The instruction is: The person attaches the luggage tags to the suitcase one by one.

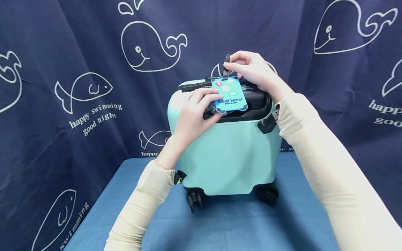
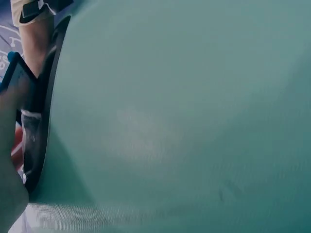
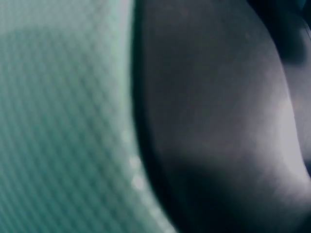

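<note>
A mint-green suitcase (image 1: 232, 157) stands upright on its wheels, with a black recessed panel along its upper front. At its top hangs a blue luggage tag (image 1: 231, 97) printed "Travel World". My left hand (image 1: 195, 113) holds the tag by its left side, fingers over its face and thumb at its lower edge. Above the tag, my right hand (image 1: 254, 69) pinches the tag's black strap (image 1: 225, 68), which points upward. The left wrist view is mostly the suitcase's ribbed shell (image 2: 170, 97); the right wrist view shows the black panel (image 3: 214, 97) up close, with the right hand out of sight.
Black wheels (image 1: 267, 194) rest on a blue cloth-covered table (image 1: 220, 226). Behind the suitcase hangs a dark blue curtain (image 1: 213, 31) with white whale and fish drawings. A black buckle-like piece (image 1: 267, 124) shows beside the right cuff.
</note>
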`<state>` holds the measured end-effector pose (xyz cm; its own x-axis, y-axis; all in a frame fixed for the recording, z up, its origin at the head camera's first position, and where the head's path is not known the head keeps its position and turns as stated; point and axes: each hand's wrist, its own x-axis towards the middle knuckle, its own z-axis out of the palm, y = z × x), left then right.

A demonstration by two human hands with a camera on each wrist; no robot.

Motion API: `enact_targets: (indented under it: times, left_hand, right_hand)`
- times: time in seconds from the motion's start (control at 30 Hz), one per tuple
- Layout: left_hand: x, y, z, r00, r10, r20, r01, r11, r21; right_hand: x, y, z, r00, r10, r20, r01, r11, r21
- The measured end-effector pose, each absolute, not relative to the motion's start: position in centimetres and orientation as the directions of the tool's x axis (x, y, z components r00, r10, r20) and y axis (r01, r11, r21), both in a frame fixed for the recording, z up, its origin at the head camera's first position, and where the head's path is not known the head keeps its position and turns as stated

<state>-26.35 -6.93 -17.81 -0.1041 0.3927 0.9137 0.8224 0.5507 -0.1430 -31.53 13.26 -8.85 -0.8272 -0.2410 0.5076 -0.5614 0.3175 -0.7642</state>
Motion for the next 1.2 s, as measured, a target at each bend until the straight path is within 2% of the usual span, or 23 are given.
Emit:
enact_targets:
  times: [0.17, 0.67, 1.0, 1.2]
  left_hand:
    - [-26.5, -6.5, -17.9, -0.066, 0.321, 0.945, 0.84, 0.529, -0.121]
    - [-27.1, -6.8, -17.9, 0.01, 0.279, 0.96, 0.868, 0.475, -0.147]
    - [-27.0, -6.6, -18.0, 0.024, 0.264, 0.964, 0.862, 0.483, -0.154]
    - [-27.1, -6.5, -18.2, 0.035, 0.255, 0.966, 0.863, 0.48, -0.158]
  right_hand:
    - [-31.4, 13.1, -8.7, -0.828, -0.249, 0.503, -0.561, 0.329, -0.76]
    - [-32.1, 12.4, -8.4, -0.842, -0.212, 0.496, -0.536, 0.434, -0.724]
    - [-32.0, 12.1, -8.2, -0.886, -0.174, 0.429, -0.427, 0.665, -0.613]
    - [-32.1, 12.2, -8.2, -0.895, -0.178, 0.409, -0.402, 0.718, -0.568]
